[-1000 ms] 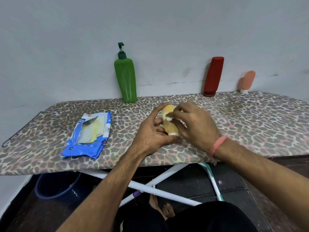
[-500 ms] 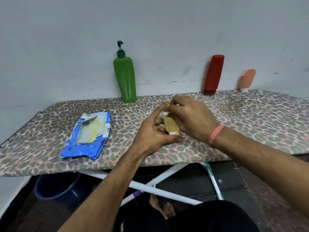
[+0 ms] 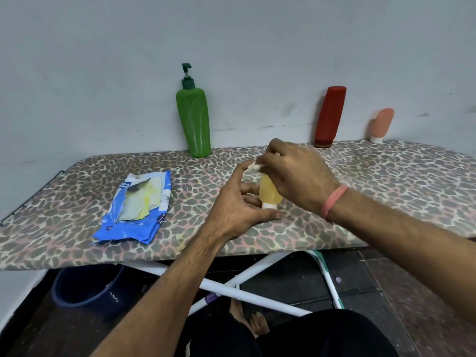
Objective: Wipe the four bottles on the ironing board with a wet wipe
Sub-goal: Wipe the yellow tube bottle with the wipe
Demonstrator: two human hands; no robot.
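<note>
A: What is the right hand doing?

B: Its fingers are curled down over the top of the small yellow bottle, pinching a bit of white wet wipe against the bottle's upper end. Only a small corner of the wipe shows past the fingertips.

A: And the left hand?

B: It is cupped around the bottle from the near left side, thumb reaching up towards the top by the wipe, fingers curled in against the body, with the lowest finger lying on the cover by the white cap (the bottle stands cap-down on the board).

A: Where is that on the ironing board?

B: Around the middle, nearer the front edge. To the left lies a blue wipes packet, flat and torn open.

A: The other bottles?

B: All three stand at the back against the wall: a green pump bottle behind and left of the hands, a red bottle to the right, and a small peach tube further right, both leaning on the wall cap-down.
</note>
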